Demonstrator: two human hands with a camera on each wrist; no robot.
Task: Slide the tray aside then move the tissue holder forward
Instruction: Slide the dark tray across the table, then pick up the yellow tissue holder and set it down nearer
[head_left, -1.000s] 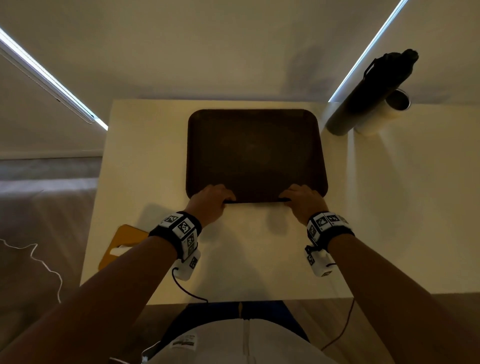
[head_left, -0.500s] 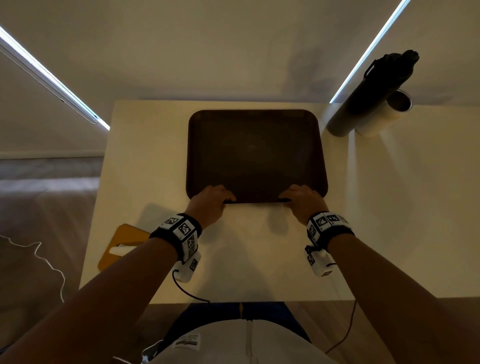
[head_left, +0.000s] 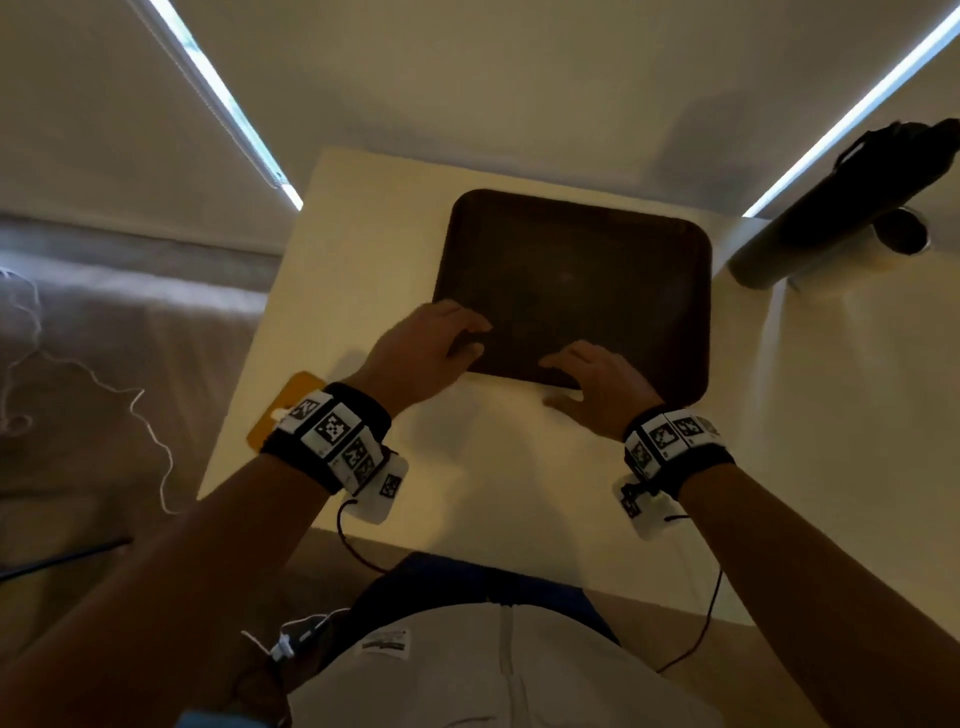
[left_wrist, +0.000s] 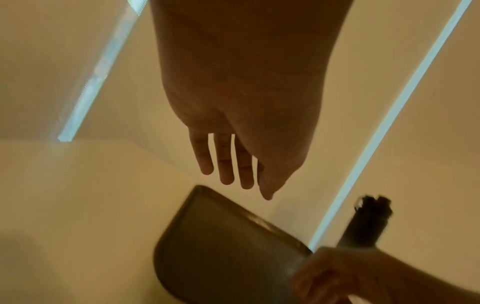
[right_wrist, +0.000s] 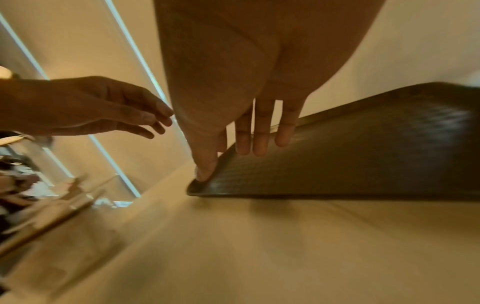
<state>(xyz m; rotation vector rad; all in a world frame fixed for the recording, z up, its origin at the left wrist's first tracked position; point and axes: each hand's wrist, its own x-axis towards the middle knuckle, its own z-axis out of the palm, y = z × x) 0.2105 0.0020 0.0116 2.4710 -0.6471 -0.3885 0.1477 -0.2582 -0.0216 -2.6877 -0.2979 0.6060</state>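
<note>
**A:** ok so where's everything sitting? The dark brown rectangular tray with rounded corners (head_left: 571, 280) lies flat on the cream-coloured surface (head_left: 519, 467), toward the far side. Looks a bit rotated to me: its long axis runs roughly left-right but skewed, right end nearer the person.

**B:** yeah, same read. The orange flat tissue holder (head_left: 283, 415) is at the surface's near left edge, mostly hidden behind the left wrist band, so I can't tell which way it points.

**A:** hands?

**B:** left hand (head_left: 421, 353) is off the tray. In the left wrist view its fingers (left_wrist: 223, 164) are straight and slightly spread, hovering above the tray's left end, holding nothing. Right hand (head_left: 597, 384) is on the near rim: the right wrist view shows the thumb (right_wrist: 205, 164) pressed down on the tray's corner edge and 3 fingers laid out straight over the inside. Flat contact, not a curled grip.

**A:** and the tall dark cylinder (head_left: 831, 208) at the far right?

**B:** standing well apart from the tray. That part's blurry, can't say more.
</note>
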